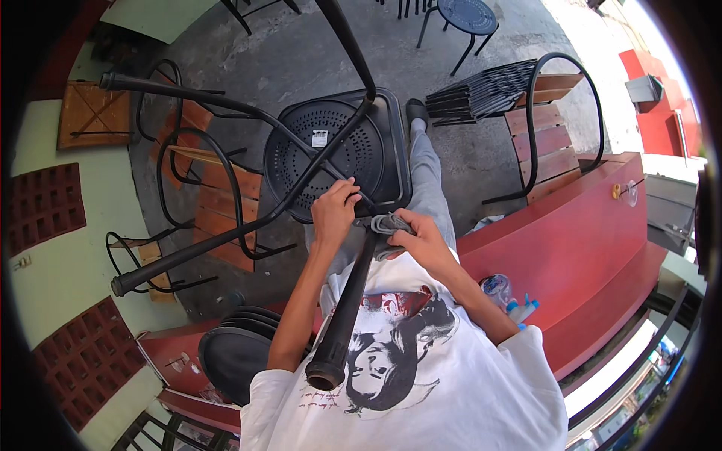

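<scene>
An upturned black stool, its round perforated seat [297, 143] resting on a square black surface [393, 143], has four tubular legs with crossed bars [286, 198]. My left hand [335, 210] is closed on a bar just below the crossing. My right hand [423, 242] grips a crumpled grey cloth [387, 224] against the leg that points toward me [350, 308], near its bend. That leg runs over my printed white T-shirt and ends in a dark foot cap [325, 376]. A small white label [320, 138] is on the seat's underside.
Wooden-slat chairs [226, 207] stand left and right [538, 143], beside folded black frames [474, 94]. A round stool [462, 16] is at the back. Red ledges [571, 270] flank me; the right one holds bottles [523, 308]. Dark round pieces [229, 353] are stacked at lower left.
</scene>
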The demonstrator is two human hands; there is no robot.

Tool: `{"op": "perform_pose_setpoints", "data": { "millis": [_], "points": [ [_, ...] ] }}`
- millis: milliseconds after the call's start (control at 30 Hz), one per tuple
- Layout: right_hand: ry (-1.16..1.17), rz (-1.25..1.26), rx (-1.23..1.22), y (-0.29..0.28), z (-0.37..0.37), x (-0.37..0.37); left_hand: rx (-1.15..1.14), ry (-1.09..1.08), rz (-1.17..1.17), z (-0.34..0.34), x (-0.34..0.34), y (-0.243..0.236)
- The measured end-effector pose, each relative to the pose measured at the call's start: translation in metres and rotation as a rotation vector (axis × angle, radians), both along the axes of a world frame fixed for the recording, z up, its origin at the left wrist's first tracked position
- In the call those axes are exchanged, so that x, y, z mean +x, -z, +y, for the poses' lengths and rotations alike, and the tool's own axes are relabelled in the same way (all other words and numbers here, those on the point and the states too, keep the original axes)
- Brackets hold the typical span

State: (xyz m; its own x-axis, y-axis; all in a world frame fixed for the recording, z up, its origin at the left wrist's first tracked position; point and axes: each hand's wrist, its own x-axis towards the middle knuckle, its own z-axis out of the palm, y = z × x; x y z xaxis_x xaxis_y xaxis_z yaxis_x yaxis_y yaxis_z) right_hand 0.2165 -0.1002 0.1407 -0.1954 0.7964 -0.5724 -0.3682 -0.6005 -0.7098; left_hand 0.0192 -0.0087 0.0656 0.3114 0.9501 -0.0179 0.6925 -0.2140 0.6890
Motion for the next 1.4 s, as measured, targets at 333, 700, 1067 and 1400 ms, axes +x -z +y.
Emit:
{"op": "perform_pose_setpoints", "data": {
  "millis": [333,700,1067,1400],
  "points": [
    [-0.265,0.034,0.226,-0.177,0.022,0.011,-0.097,0.022,0.067,0.007,0.003,-0.004],
    [-0.048,0.217,0.440,-0.157,0.043,0.025,-0.122,0.008,0.046,0.001,0.001,-0.009],
    [-0.227,0.341,0.739,-0.176,0.013,0.019,-0.071,-0.008,-0.014,-0.003,0.002,-0.001],
    [0.012,-0.063,-0.149,0.028,-0.022,0.022,-0.059,-0.043,-0.208,0.001,-0.011,0.018]
  ]
}}
